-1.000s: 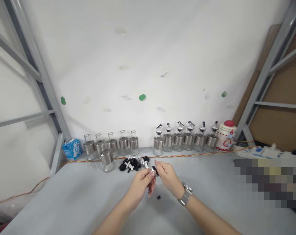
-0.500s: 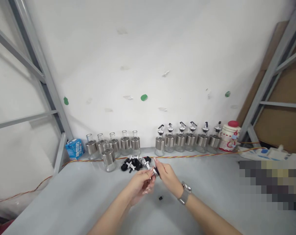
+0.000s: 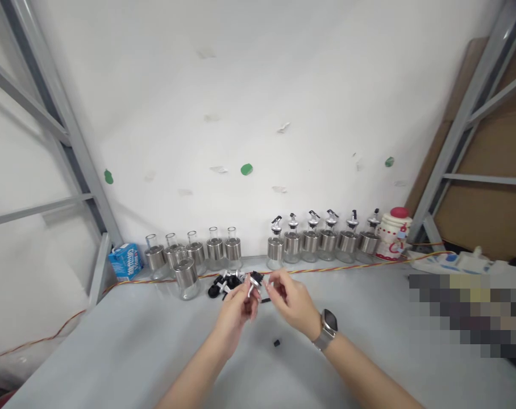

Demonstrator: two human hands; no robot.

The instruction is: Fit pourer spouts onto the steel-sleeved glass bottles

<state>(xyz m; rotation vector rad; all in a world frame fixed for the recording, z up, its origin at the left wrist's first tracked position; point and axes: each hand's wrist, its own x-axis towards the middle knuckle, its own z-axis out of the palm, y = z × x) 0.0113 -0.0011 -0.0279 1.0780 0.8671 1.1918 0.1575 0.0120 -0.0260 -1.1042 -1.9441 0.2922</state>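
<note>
My left hand (image 3: 236,318) is closed around a bottle pourer (image 3: 255,282) with a silver body and a black stopper, the stopper turned up. Just right of it is my right hand (image 3: 292,300), its thumb and fingers curled in a pinch. Whatever may be between those fingertips is too small to make out. A heap of black and silver pourers (image 3: 224,284) lies on the table behind my left hand. A thin black piece (image 3: 265,300) shows between the hands, and a small black cap (image 3: 277,343) lies on the table nearer to me.
Several open glass bottles with steel sleeves (image 3: 186,275) stand at left, beside a blue carton (image 3: 126,262). At right, bottles fitted with pourers (image 3: 311,241) line the wall, ending at a white-and-red jar (image 3: 393,234). A twisted cable (image 3: 338,268) runs along the table's back.
My hands have moved apart slightly; the right has let go of the pourer. In my left hand the pourer is now turned with its stopper up. The view has shifted a little.
</note>
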